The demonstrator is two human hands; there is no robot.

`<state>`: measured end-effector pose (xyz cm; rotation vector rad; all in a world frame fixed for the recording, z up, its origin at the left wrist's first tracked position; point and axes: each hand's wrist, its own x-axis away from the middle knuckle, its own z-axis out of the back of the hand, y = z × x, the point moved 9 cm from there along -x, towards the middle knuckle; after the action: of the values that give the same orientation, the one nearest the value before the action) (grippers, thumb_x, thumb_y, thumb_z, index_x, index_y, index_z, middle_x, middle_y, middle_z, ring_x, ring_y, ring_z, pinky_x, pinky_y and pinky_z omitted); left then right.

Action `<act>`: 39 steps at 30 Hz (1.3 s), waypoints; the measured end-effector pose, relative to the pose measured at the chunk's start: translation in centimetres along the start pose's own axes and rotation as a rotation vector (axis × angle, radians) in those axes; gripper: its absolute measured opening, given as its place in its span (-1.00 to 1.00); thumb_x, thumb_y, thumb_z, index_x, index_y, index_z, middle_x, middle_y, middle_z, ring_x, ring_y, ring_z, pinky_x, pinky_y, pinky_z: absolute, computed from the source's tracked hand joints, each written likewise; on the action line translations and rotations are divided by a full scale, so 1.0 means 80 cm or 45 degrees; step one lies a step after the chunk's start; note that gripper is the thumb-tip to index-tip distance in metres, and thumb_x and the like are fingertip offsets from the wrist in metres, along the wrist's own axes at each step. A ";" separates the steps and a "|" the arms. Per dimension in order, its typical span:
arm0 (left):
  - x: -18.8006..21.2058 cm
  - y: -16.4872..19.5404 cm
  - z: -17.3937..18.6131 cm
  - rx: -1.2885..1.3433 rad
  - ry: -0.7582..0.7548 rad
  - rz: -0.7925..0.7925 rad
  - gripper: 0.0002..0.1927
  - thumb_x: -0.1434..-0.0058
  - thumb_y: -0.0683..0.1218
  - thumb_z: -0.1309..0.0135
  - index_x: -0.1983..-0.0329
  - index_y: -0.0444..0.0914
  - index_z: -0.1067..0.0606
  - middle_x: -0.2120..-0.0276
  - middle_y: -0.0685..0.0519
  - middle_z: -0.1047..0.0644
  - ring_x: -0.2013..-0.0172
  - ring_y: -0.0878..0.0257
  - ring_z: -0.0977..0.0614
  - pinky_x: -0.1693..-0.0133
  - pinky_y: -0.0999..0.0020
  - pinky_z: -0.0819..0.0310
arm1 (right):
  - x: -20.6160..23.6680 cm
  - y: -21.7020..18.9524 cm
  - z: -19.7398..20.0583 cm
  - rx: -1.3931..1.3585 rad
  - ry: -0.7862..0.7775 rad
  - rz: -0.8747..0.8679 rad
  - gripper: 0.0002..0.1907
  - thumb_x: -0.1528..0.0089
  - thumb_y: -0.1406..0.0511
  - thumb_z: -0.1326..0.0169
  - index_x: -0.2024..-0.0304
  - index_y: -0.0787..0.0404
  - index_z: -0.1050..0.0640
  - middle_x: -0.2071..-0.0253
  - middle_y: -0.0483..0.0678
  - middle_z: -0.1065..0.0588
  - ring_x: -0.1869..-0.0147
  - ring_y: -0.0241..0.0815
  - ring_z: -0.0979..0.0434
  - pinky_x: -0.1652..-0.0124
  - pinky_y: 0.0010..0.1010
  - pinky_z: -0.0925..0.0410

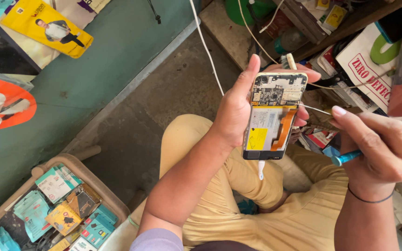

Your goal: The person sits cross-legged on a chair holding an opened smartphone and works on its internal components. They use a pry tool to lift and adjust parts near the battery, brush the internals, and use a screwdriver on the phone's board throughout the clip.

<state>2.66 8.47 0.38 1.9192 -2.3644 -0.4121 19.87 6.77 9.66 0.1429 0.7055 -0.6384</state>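
My left hand [238, 109] grips an opened phone [273, 116] upright, its back cover off, showing the circuit board at the top, a battery with a yellow label and an orange flex strip. A toothbrush [290, 60] pokes out behind the phone, its white handle tip below. My right hand [382, 139] holds a thin tool with a blue handle [347, 158]; its metal tip reaches toward the phone's right edge.
A shallow tray [77, 162] of packaged phone accessories sits at the lower left. A green wall with hanging packets is at the left. Cluttered shelves, cables and boxes fill the upper right. My knees in tan trousers [238, 195] are below the phone.
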 end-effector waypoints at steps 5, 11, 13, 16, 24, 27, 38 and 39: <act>0.000 0.001 0.000 -0.007 0.015 0.004 -0.22 -0.69 0.35 0.49 -0.34 -0.46 -0.31 -0.24 -0.21 -0.45 0.15 0.06 -0.66 0.03 0.14 -0.62 | -0.004 0.006 -0.001 -0.046 0.015 -0.072 -0.69 -0.27 0.48 -0.38 -0.05 0.12 -0.77 0.24 -0.09 -0.53 0.24 -0.17 -0.36 0.23 -0.42 -0.18; 0.000 -0.001 -0.001 0.027 0.017 0.015 -0.23 -0.68 0.34 0.50 -0.34 -0.44 -0.33 -0.23 -0.20 -0.45 0.15 0.06 -0.66 0.04 0.14 -0.62 | -0.008 -0.004 0.003 0.059 0.018 0.037 -0.73 -0.28 0.48 -0.45 0.00 0.13 -0.76 0.26 -0.08 -0.52 0.21 -0.15 -0.40 0.23 -0.38 -0.20; 0.000 0.001 -0.001 0.018 0.011 0.004 -0.23 -0.68 0.34 0.50 -0.33 -0.44 -0.34 -0.23 -0.20 -0.46 0.15 0.06 -0.66 0.04 0.14 -0.62 | -0.008 -0.002 0.003 0.036 0.026 0.025 -0.73 -0.28 0.48 -0.43 0.00 0.14 -0.76 0.26 -0.08 -0.52 0.22 -0.15 -0.39 0.23 -0.38 -0.20; 0.002 0.005 -0.001 -0.022 0.019 -0.015 -0.23 -0.70 0.33 0.50 -0.32 -0.45 -0.34 -0.24 -0.21 -0.46 0.15 0.05 -0.66 0.04 0.14 -0.61 | -0.006 0.004 0.001 -0.018 0.025 -0.017 -0.70 -0.27 0.53 -0.40 -0.02 0.16 -0.77 0.25 -0.06 -0.52 0.24 -0.16 -0.36 0.24 -0.39 -0.19; 0.002 0.006 -0.002 -0.015 0.010 -0.003 -0.23 -0.70 0.33 0.51 -0.32 -0.45 -0.35 -0.24 -0.21 -0.46 0.15 0.04 -0.66 0.03 0.11 -0.61 | 0.002 0.011 0.002 -0.025 0.037 -0.044 -0.65 -0.23 0.54 -0.38 -0.04 0.16 -0.77 0.24 -0.07 -0.52 0.24 -0.16 -0.36 0.23 -0.40 -0.18; 0.004 0.006 -0.002 -0.011 0.018 0.004 -0.23 -0.70 0.33 0.51 -0.33 -0.45 -0.34 -0.24 -0.20 -0.45 0.15 0.04 -0.66 0.03 0.12 -0.60 | 0.000 0.007 0.002 0.019 0.032 0.006 -0.65 -0.23 0.53 -0.44 -0.03 0.15 -0.77 0.24 -0.09 -0.53 0.22 -0.15 -0.38 0.22 -0.39 -0.20; 0.004 0.008 -0.004 -0.010 0.009 0.008 -0.21 -0.68 0.35 0.50 -0.33 -0.45 -0.35 -0.24 -0.19 -0.46 0.15 0.03 -0.66 0.02 0.11 -0.60 | 0.000 -0.008 0.001 0.031 0.041 -0.109 -0.72 -0.25 0.46 -0.41 0.00 0.11 -0.75 0.28 -0.12 -0.55 0.26 -0.19 -0.42 0.21 -0.45 -0.25; 0.004 0.008 -0.004 -0.011 0.013 0.012 -0.21 -0.67 0.35 0.50 -0.33 -0.45 -0.34 -0.24 -0.19 -0.46 0.15 0.03 -0.66 0.02 0.10 -0.60 | 0.002 -0.009 -0.002 0.014 0.054 -0.130 -0.72 -0.26 0.45 -0.42 0.00 0.12 -0.75 0.27 -0.12 -0.56 0.27 -0.19 -0.42 0.21 -0.46 -0.24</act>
<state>2.02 8.23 0.82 1.9015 -2.3607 -0.4102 19.47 6.12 9.50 0.1316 0.7538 -0.7390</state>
